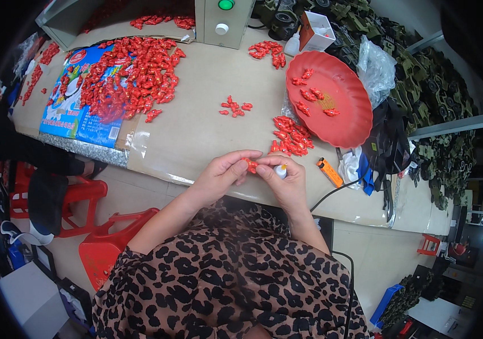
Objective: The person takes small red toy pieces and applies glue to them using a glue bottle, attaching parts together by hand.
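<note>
Close to the table's front edge, my left hand (221,174) pinches a small glossy red piece (251,165) between thumb and fingers. The fingertips of my right hand (289,189) meet it from the other side. Tucked in my right hand is a small white bottle (280,171) with a yellow tip. The held piece is partly covered by fingers, so its exact shape is hidden. Just beyond my right hand lies a pile of similar red pieces (292,137), and a few more red pieces (234,106) lie farther off.
A red scalloped dish (351,121) at right holds several red pieces. A large red heap (134,76) covers blue printed cardboard (97,127) at left. An orange lighter-like item (330,172) lies right of my hand. Behind stand a grey machine box (224,25) and a white bottle (293,44).
</note>
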A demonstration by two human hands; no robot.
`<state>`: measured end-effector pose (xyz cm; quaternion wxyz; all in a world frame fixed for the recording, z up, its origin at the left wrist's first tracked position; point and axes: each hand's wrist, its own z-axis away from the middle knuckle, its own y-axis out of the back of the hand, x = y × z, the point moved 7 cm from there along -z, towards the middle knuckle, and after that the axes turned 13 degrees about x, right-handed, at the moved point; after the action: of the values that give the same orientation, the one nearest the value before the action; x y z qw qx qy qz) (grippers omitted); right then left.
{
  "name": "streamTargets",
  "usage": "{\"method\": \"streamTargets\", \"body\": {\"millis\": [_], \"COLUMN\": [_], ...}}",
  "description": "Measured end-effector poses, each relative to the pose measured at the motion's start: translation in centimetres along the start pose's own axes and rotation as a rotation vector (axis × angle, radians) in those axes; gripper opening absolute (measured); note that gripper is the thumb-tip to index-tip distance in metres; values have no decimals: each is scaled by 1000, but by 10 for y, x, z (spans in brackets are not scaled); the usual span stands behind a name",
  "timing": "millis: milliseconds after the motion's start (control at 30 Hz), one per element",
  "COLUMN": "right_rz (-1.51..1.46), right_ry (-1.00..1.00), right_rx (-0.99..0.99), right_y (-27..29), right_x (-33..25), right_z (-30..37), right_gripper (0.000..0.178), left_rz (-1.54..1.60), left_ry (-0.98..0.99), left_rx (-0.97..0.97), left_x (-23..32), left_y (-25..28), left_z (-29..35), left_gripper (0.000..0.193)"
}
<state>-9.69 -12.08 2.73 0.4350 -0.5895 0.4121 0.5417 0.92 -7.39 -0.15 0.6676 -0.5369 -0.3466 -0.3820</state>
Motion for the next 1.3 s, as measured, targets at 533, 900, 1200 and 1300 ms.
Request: {"method": "streamTargets", "body": {"millis": [533, 900, 1200, 1300], "right_rz": [84, 128, 146, 169], "right_ry": [188, 246, 236, 258], "right_rx": [83, 81, 95, 114], "right_y": [-1, -3, -2, -2], "right_x": [2, 0, 0, -1], "right_z": [6, 7, 11, 7], "right_gripper": [6, 7, 6, 6], "left_rz": [-156, -319, -331, -289], "left_ry": [-16, -117, -118, -36], "left_rx": [13, 16, -2, -22], "left_x": [2, 5, 7, 3], "left_y": [-3, -4, -5, -2], "left_z": [4, 3, 6, 3], "left_gripper": [27, 26, 29, 31]}}
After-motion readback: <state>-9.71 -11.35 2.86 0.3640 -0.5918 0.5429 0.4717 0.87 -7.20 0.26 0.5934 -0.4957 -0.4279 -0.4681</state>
